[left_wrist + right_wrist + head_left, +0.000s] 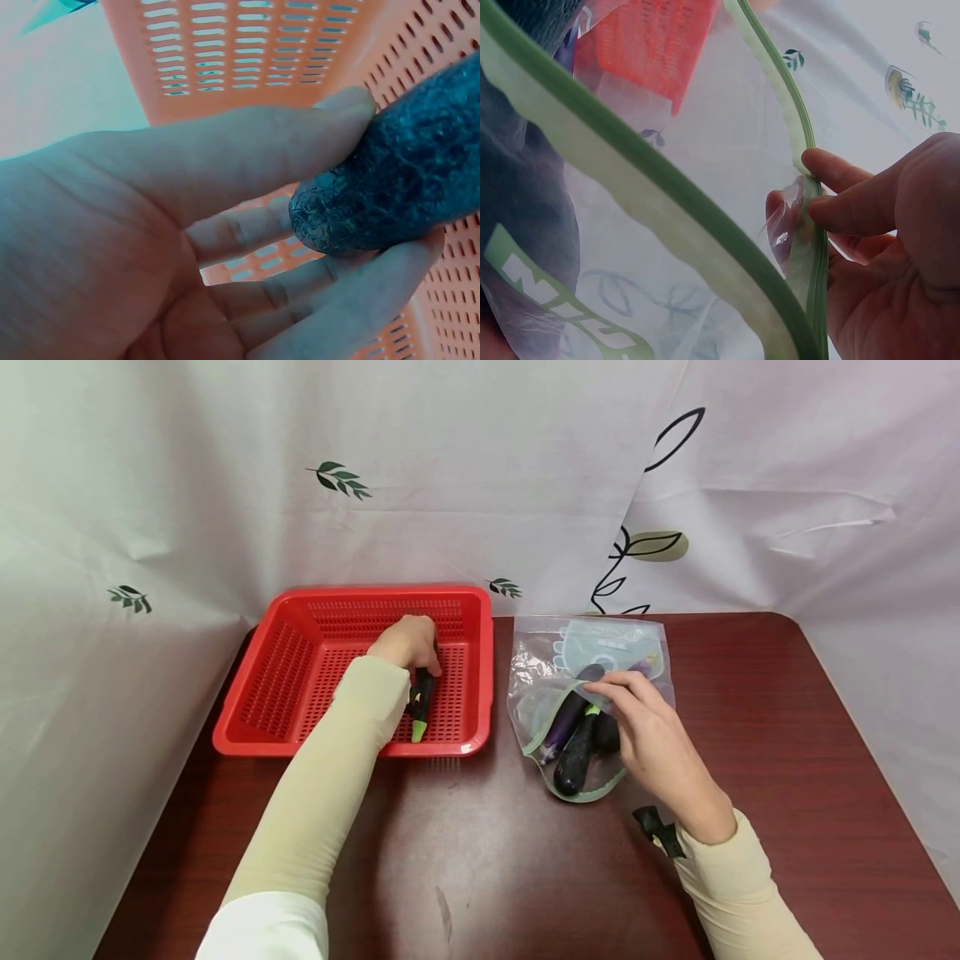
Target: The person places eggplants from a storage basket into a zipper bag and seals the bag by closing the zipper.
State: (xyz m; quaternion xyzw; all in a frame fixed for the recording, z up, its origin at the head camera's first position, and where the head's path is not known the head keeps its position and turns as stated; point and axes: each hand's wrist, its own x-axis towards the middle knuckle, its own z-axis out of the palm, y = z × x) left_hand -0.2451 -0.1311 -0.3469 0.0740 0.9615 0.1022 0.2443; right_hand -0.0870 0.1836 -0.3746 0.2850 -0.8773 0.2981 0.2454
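In the head view my left hand (408,643) is inside the red basket (352,749), gripping a dark eggplant (424,687) with a light green stem end. Its rounded end (330,217) sits between thumb and fingers in the left wrist view. To the right, a clear zip bag (534,693) lies with its green-edged mouth spread. Several dark eggplants (576,758) are inside it, one with a green stem. My right hand (660,743) pinches the bag's green rim (810,161) between thumb and fingertips.
The basket and bag stand side by side on a dark red wooden table (480,860). A white curtain (450,485) with leaf prints hangs behind and at both sides. A small black device (660,833) is strapped at my right wrist.
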